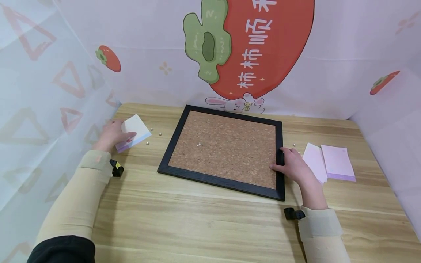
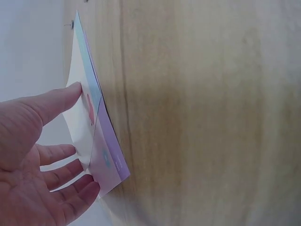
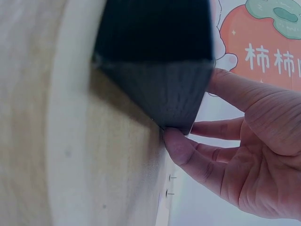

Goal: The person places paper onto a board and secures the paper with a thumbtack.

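A cork board (image 1: 227, 146) with a black frame lies on the wooden table, turned slightly askew. My right hand (image 1: 294, 164) grips its right side, thumb over the frame and fingers at the outer edge; the right wrist view shows the black frame (image 3: 164, 89) close up between them. At the far left, my left hand (image 1: 113, 135) holds small paper sheets (image 1: 136, 128), a white one with a blue strip over one with a purple strip. In the left wrist view the thumb presses the white sheet (image 2: 80, 120) while the other fingers meet the sheets' edge.
Several pearl-headed pins (image 1: 160, 134) lie beside the left sheets. More pins (image 3: 168, 193) are right of the board, points up. Two pale sheets, a white one (image 1: 314, 160) and a pink one (image 1: 338, 162), lie at the right. A printed cloth backdrop (image 1: 148, 84) stands behind the table.
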Action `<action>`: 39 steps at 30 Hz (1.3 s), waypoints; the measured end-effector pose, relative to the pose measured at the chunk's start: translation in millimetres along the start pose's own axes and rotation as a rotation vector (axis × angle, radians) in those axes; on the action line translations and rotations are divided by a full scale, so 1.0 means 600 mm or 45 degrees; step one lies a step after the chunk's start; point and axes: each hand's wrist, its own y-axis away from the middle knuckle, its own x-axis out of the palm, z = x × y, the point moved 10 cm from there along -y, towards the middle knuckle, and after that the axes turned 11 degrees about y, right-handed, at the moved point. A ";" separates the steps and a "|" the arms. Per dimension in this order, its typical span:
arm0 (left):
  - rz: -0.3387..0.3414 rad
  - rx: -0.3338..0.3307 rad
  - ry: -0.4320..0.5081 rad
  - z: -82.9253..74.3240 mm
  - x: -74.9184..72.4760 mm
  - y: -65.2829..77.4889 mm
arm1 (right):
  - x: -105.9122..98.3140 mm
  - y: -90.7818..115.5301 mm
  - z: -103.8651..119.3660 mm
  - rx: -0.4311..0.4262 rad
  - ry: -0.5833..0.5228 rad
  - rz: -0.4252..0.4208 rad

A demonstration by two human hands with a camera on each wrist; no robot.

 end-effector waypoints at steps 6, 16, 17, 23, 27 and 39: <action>-0.055 -0.011 0.025 0.004 -0.003 0.000 | 0.002 0.000 -0.001 0.008 -0.007 0.011; -0.190 0.003 0.166 0.004 -0.015 0.000 | 0.002 0.001 -0.001 0.006 -0.021 0.007; -0.197 0.011 0.179 0.003 -0.015 0.000 | 0.002 0.001 -0.001 0.006 -0.023 0.006; -0.241 0.047 0.297 0.001 -0.023 0.001 | 0.002 0.001 0.000 0.002 -0.021 0.002; -0.288 0.044 0.377 0.004 -0.029 0.002 | 0.002 0.002 0.000 -0.002 -0.025 0.005; -0.381 0.050 0.446 0.002 -0.049 0.011 | 0.002 0.001 -0.001 -0.001 -0.034 0.008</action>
